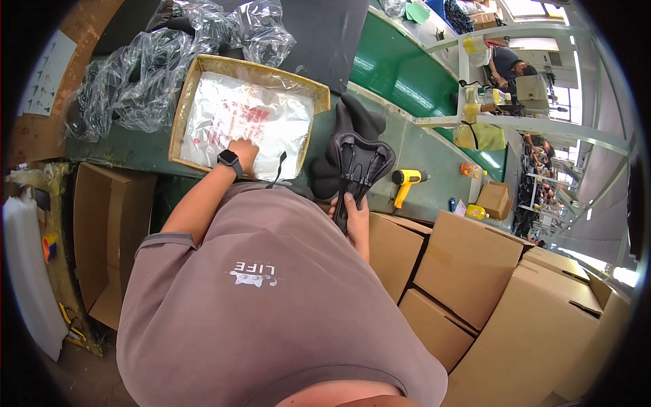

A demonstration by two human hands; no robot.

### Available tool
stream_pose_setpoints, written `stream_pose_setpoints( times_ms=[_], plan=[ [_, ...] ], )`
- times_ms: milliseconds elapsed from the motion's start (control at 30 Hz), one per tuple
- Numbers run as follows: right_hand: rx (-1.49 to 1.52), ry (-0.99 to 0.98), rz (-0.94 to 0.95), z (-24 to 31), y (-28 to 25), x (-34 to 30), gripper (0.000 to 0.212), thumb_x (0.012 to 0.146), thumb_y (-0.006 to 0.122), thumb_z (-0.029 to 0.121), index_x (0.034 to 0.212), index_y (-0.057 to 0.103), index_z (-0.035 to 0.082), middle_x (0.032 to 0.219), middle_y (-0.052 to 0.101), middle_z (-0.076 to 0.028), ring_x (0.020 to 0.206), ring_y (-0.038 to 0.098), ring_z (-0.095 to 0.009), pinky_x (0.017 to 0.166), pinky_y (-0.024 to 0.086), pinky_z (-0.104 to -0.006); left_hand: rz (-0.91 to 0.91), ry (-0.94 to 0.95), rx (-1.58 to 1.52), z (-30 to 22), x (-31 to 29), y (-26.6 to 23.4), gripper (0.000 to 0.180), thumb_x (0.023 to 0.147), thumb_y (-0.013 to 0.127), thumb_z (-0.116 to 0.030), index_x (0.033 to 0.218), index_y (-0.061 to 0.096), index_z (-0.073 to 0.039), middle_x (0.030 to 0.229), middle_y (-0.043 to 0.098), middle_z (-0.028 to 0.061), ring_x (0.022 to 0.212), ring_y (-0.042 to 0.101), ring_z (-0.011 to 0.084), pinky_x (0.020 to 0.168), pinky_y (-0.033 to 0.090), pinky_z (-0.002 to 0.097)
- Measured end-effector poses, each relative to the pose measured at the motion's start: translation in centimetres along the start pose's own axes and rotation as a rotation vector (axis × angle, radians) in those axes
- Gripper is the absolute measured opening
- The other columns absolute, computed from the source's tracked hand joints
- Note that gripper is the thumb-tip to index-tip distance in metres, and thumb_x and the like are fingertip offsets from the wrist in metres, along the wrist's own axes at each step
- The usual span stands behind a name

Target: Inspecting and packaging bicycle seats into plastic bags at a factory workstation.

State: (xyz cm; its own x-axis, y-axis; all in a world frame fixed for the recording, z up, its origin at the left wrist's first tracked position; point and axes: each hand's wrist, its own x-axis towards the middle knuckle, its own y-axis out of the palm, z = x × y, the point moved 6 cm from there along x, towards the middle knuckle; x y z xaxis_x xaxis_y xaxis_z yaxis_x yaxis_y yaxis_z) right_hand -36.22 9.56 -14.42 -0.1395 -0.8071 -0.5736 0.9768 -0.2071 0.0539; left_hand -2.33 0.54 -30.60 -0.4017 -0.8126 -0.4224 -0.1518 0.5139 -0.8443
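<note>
My right hand (356, 217) grips a black bicycle saddle (369, 163) by its narrow nose, underside up so the rails show. More black saddles (363, 115) lie on the bench just behind and beside it. A shallow, worn cardboard box (183, 129) in front of me holds a stack of flat clear plastic bags (278, 112) with red print. On these bags rests my left hand (244, 154), a watch on its wrist, with its fingers curled down against the plastic. Their tips are partly hidden.
Saddles wrapped in clear plastic (142, 81) lie at the far left. Right of the saddles is a yellow heat gun (408, 183) on the green bench. Closed cartons (468, 264) stack at my right; an open carton (108, 230) stands left. People (505, 64) work farther back.
</note>
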Motion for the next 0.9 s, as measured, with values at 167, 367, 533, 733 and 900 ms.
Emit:
stream_pose_setpoints(
  times_ms=[167, 367, 533, 733, 900],
  plan=[
    [-0.042, -0.076, 0.088, 2.6, 1.9, 1.9, 0.029, 0.109, 0.073, 0.021, 0.126, 0.056, 0.006, 0.094, 0.074, -0.012, 0.073, 0.073, -0.020, 0.063, 0.064, -0.0354, -0.219, -0.134, -0.504, 2.3, -0.9, -1.6, 0.019, 0.092, 0.082, -0.028, 0.094, 0.085, -0.009, 0.097, 0.082, 0.0163, 0.084, 0.078, 0.0366, 0.080, 0.062, 0.0460],
    [0.341, -0.068, 0.613, 6.9, 7.8, -0.4, 0.074, 0.101, 0.082, 0.033, 0.157, 0.050, -0.004, 0.136, 0.072, -0.033, 0.094, 0.081, -0.031, 0.071, 0.068, -0.0378, -0.647, -0.181, -1.496, 0.4, -6.5, -12.6, 0.014, 0.101, 0.080, -0.015, 0.099, 0.079, -0.002, 0.079, 0.075, -0.0007, 0.072, 0.067, 0.0047, 0.062, 0.050, 0.0234],
    [0.216, 0.100, 0.875, 7.9, 12.5, 1.7, 0.059, 0.102, 0.075, 0.017, 0.151, 0.049, -0.001, 0.136, 0.071, -0.034, 0.099, 0.081, -0.033, 0.079, 0.066, -0.0370, -0.790, -0.055, -1.585, -1.3, -5.8, -17.1, 0.016, 0.107, 0.071, -0.013, 0.109, 0.080, 0.000, 0.087, 0.079, 0.0020, 0.075, 0.070, 0.0084, 0.070, 0.055, 0.0247],
    [0.218, 0.060, 0.811, 10.4, 15.3, 5.0, 0.051, 0.101, 0.076, 0.013, 0.144, 0.053, 0.001, 0.121, 0.070, -0.014, 0.099, 0.076, -0.028, 0.078, 0.066, -0.0393, -0.333, 0.015, -1.715, -6.3, -5.2, -18.6, 0.022, 0.113, 0.063, -0.016, 0.127, 0.073, -0.002, 0.115, 0.079, 0.0044, 0.094, 0.076, 0.0153, 0.087, 0.063, 0.0337],
    [0.501, -0.065, 0.791, 14.1, 11.6, 8.3, 0.051, 0.103, 0.081, 0.030, 0.139, 0.061, -0.001, 0.114, 0.072, -0.014, 0.089, 0.070, -0.023, 0.074, 0.058, -0.0374, -0.450, 0.403, -2.398, 0.4, -7.2, -25.8, 0.019, 0.114, 0.060, -0.018, 0.124, 0.071, -0.005, 0.111, 0.079, 0.0046, 0.097, 0.078, 0.0182, 0.090, 0.062, 0.0328]
  ],
)
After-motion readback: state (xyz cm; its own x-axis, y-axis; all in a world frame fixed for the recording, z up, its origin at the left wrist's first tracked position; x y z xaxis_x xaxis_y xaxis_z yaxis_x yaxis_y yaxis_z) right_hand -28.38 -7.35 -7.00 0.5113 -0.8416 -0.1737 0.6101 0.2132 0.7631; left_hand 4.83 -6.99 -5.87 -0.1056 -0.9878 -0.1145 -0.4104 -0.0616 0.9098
